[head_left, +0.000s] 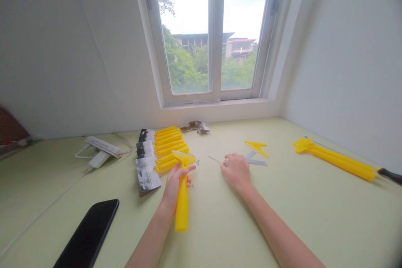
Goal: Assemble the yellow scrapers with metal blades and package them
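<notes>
My left hand (173, 184) is closed around the handle of a yellow scraper (182, 201), its wide head pointing away from me and its handle end toward me. On the table my right hand (237, 170) is curled round a screwdriver (216, 159). The thin metal shaft points left toward the scraper; most of the grip is hidden in my fingers. Small metal screws (197, 162) lie just right of the scraper head. Beyond my right hand are flat yellow plastic strips (256, 147) and grey blade-like strips (256, 160).
Several yellow-handled scrapers with card packaging (169, 146) lie in a row behind my left hand. A black phone (89, 234) is at front left, near a power strip (103, 146) with cables. More yellow handles (342, 161) and a black-handled tool (389, 175) lie right. Crumpled packaging (202, 127) sits below the window.
</notes>
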The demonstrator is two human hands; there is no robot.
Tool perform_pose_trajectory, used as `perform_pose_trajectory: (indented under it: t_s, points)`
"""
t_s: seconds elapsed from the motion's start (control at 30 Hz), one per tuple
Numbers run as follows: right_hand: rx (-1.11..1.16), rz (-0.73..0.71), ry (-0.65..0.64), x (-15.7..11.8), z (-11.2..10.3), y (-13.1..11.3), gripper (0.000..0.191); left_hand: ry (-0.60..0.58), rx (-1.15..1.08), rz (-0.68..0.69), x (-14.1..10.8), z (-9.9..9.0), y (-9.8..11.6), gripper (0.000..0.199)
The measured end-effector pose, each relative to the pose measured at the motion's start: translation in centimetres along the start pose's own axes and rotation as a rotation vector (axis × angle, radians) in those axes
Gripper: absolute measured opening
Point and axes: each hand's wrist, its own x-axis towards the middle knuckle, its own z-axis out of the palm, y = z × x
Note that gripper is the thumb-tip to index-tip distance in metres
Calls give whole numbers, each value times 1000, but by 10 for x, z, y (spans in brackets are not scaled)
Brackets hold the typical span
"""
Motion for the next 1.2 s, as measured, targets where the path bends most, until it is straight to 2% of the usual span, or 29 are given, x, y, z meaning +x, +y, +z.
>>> perform_pose_trajectory:
  t_s: [0.17,0.5,0.67,0.77,0.87,0.9,0.97,1.0,1.07,1.2]
  points:
    - [-100,-60,-104,31,17,-22,28,-56,38,28,-4,7,-3,39]
    - [-33,-111,-220,133,63,-64,33,-35,17,22,-5,12,2,40]
    - [48,-171,-207,151,80,-67,39,-31,13,4,-2,11,-1,39]
    - [110,-165,-115,147,77,-68,45,-37,23,7,0,11,-3,39]
    - [184,-182,26,132,63,-66,49,-26,-38,30,-1,11,-5,33]
    - [238,-210,83,124,56,-63,50,-30,-79,38,-1,12,-5,31]
    - [507,-337,216,104,38,-56,50,-54,-145,60,-3,12,-4,30]
    - [614,-383,217,93,29,-51,51,-63,-170,72,-4,11,-3,28]
    - [708,-460,122,71,7,-40,52,-37,-223,95,-6,11,1,26]
    - [772,-418,31,34,-29,-19,27,34,-357,149,-8,8,14,31]
